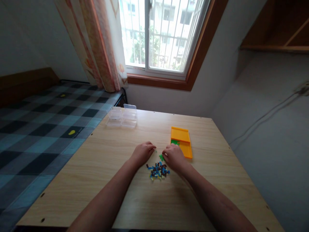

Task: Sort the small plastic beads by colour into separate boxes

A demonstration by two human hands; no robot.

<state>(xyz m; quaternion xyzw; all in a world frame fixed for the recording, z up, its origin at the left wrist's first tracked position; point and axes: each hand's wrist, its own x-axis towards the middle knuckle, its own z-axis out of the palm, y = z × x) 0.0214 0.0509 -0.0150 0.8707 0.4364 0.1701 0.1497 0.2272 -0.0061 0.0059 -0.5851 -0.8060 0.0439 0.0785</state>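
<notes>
A pile of small blue, dark brown and pale pieces (158, 170) lies on the wooden table between my forearms. Just above it sits a small green piece (161, 157), close to the fingertips of my right hand (173, 155). That hand's fingers are curled together, and whatever they hold is too small to name. My left hand (143, 152) rests left of the pile with its fingers pressed together near a tiny piece (156, 151). An orange two-part tray (185, 149) lies behind my right hand, with green pieces (175, 142) in it, partly hidden by the hand.
Clear plastic boxes (129, 120) stand at the table's back left. The table (96, 174) meets a bed with a checked cover (58, 116) on the left. A window (166, 42) and curtain (101, 48) are behind, and a wooden shelf (277, 47) hangs at upper right.
</notes>
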